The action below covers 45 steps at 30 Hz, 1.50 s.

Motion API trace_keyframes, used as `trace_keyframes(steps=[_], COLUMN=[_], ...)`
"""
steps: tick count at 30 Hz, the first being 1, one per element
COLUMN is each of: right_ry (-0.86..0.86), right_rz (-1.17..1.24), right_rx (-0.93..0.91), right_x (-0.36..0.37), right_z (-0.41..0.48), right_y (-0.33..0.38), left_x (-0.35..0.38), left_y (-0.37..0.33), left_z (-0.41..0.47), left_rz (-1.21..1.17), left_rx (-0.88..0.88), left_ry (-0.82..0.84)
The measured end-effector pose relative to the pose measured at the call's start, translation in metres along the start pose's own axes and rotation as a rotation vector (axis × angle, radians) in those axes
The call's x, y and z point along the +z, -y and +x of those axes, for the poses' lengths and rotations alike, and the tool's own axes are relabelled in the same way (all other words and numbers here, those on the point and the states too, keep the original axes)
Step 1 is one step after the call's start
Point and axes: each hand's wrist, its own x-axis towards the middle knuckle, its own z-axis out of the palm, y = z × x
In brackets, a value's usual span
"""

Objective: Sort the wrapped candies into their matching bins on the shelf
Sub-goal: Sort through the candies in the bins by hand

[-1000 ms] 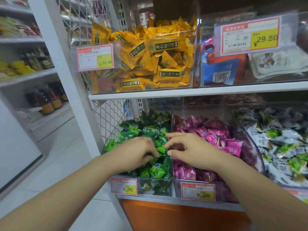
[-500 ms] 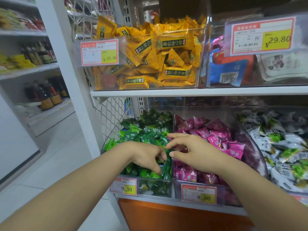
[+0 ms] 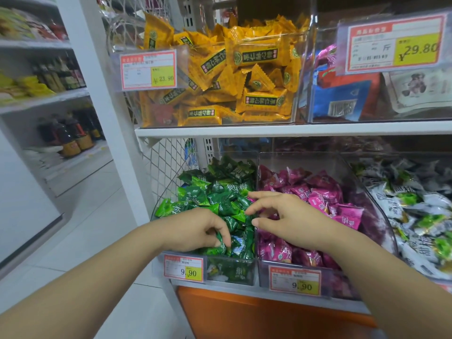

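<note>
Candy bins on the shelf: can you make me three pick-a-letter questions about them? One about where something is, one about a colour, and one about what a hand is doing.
1. Where are the yellow candies?
A. on the floor
B. on the shelf above the green candies
C. in a basket

2. What colour are the candies in the bin just right of the green ones?
A. blue
B. orange
C. pink

3. What is the left hand doing?
A. pinching a green candy
B. holding a bottle
C. pointing at a price tag

Answers:
1 B, their bin stands on the upper shelf, over the green bin.
2 C, pink candies fill that bin.
3 A, its thumb and fingers close on a green wrapper.
</note>
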Motion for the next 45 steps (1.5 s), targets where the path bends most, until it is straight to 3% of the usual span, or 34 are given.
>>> trace_keyframes(steps=[3,7,11,18,23,30,33,35,37,40,42,45], right_ry=[-0.005,-0.014,-0.033,-0.029,-0.026,-0.023,-0.023,-0.022,-0.026,-0.032,-0.034,-0.036], right_rz=[0.003,0.014,0.010,0.015,0.010,0.013,0.011,0.013,0.009,0.010,0.005,-0.001], right_rx=[-0.004,-0.007,-0.010,-0.008,-0.005,-0.006,-0.004,-0.008,-0.012,-0.016,-0.019,-0.024], right_x=[0.000,0.001,0.001,0.001,0.001,0.000,0.000,0.000,-0.001,0.000,0.001,0.002], right_z=[0.000,0.001,0.002,0.002,0.002,0.001,0.000,0.000,0.000,0.001,0.001,0.001], right_y=[-0.001,0.000,0.001,0.000,0.000,0.000,0.001,0.002,0.002,0.003,0.002,0.002], left_x=[-0.002,-0.015,-0.021,-0.020,-0.034,-0.032,-0.030,-0.023,-0.013,0.005,0.015,0.022], left_y=[0.002,0.006,0.013,0.030,0.029,0.035,0.026,0.010,-0.007,-0.017,-0.014,-0.014], left_z=[-0.007,-0.011,0.002,0.022,0.029,0.032,0.022,0.011,0.003,0.007,0.017,0.030], left_rz=[-0.136,-0.484,-0.394,-0.112,-0.056,-0.008,0.039,0.032,0.006,-0.008,0.081,0.410], left_rx=[0.021,0.052,-0.114,-0.195,-0.232,-0.211,-0.160,-0.029,0.121,0.147,0.117,0.056], left_ry=[-0.166,-0.595,-0.959,-0.905,-1.079,-0.761,-0.804,-0.872,-0.713,-0.308,-0.235,-0.150])
